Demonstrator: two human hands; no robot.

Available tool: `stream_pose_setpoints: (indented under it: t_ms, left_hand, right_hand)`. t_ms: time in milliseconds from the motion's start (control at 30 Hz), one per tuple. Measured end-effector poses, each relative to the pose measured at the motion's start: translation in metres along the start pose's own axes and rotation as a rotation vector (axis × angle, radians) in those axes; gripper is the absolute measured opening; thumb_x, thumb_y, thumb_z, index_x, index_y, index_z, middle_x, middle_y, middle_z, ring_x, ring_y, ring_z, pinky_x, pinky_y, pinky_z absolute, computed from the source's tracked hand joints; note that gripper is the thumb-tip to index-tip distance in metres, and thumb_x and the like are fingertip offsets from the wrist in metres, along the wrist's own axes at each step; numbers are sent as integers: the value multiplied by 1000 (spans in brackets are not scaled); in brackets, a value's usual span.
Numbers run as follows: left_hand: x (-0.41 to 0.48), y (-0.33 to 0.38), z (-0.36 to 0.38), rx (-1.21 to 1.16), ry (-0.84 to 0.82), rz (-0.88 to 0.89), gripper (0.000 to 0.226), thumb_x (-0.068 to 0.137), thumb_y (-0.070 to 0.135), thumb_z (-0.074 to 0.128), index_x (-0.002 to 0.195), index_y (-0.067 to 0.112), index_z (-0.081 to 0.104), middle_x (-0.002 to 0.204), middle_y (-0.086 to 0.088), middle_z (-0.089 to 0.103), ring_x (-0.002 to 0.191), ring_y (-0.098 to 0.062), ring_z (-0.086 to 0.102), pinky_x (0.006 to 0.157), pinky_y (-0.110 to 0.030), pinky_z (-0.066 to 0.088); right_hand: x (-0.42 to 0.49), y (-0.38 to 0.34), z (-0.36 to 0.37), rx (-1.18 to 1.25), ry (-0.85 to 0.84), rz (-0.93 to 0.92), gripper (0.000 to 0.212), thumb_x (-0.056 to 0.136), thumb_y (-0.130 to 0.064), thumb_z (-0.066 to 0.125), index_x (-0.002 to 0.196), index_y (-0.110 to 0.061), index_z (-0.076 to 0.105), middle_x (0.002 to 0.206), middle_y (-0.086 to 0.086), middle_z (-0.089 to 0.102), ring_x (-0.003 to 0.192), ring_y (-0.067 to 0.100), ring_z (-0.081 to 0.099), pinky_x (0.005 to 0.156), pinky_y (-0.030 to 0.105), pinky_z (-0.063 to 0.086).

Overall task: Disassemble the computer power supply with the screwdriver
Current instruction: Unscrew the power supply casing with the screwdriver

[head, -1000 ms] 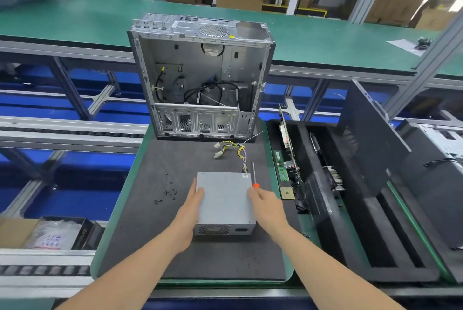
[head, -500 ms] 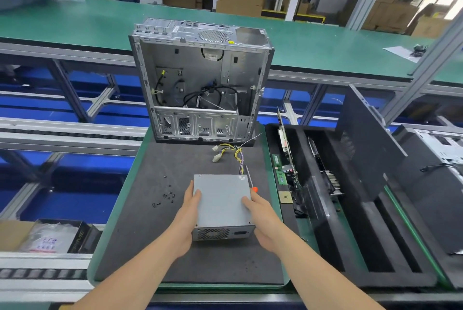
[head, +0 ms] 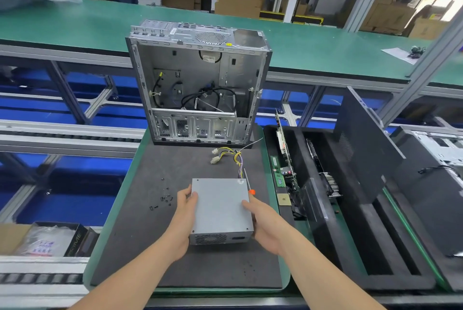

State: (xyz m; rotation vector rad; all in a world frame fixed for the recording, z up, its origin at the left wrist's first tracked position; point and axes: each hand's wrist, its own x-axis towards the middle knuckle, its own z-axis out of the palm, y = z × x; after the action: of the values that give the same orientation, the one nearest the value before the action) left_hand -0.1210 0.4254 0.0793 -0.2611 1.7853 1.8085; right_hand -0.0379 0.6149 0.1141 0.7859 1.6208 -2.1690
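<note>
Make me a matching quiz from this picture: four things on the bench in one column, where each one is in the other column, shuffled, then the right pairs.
1 power supply
2 computer case
3 loose screws
4 screwdriver

A standing open at the far end of the mat
B gripped between left hand and right hand
C scattered on the mat, left of the left hand
D along the power supply's right edge

Pairs: 1-B, 2-A, 3-C, 4-D

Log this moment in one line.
left hand: grips power supply | right hand: grips power supply | screwdriver: beside right hand | screws: on mat
</note>
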Motion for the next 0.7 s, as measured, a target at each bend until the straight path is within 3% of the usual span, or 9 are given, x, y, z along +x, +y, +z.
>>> stream_pose_setpoints:
  t_ms: [133,200,267,400,467,533,600,700]
  left_hand:
    - [2,-7,-3,-2,-9,26,15,108,51,40,122,54,45,133,19,59,118,-9,64,101,-45,54]
    - [3,-4,-2,14,-20,28,14,108,50,42,122,51,46,134,17,61,120,-10,64,102,-44,53]
    - [4,3,-2,21,-22,4,14,109,47,42,122,46,46,131,13,63,116,-13,66,94,-41,56]
    - [12,17,-7,-22,-4,-99,20,108,43,49,121,29,53,115,1,72,93,-15,73,62,-32,59]
    - [20,22,-10,-21,58,-132,20,108,39,51,118,23,59,89,1,77,68,-13,73,49,-27,54]
    - [24,26,-11,0,121,-199,25,109,34,47,104,17,65,58,2,71,38,-12,61,35,-19,44]
    - [27,30,-9,-14,99,-260,37,109,41,45,97,15,69,63,-2,76,45,-17,70,38,-24,51]
    - [27,36,-4,-42,75,-306,45,107,54,43,107,20,72,90,-6,81,80,-28,79,65,-39,61]
  right_hand:
    - [-1,8,-4,6,-23,11,43,112,-21,36,144,-46,50,136,-16,65,128,14,61,115,47,42]
    - [1,9,-6,-23,-12,13,42,111,-21,39,139,-50,51,134,-19,66,126,12,63,115,46,43]
    - [4,5,-6,-72,69,22,42,107,-17,45,131,-49,57,124,-17,72,116,12,69,107,42,50]
    - [11,-5,-8,-115,183,94,30,97,-18,56,119,-34,68,106,-1,79,93,21,72,81,36,56]
    - [13,-12,-8,-85,226,149,24,93,-24,65,116,-25,67,99,7,80,87,26,74,78,38,60]
    - [15,-18,-5,-30,277,223,35,87,-35,73,115,-15,68,98,14,79,92,31,75,78,41,63]
    - [17,-23,-1,-5,283,277,48,81,-44,77,112,-8,70,100,15,77,94,32,75,75,41,63]
    - [21,-25,9,37,298,298,54,76,-51,81,112,-12,69,89,10,79,78,27,77,68,40,63]
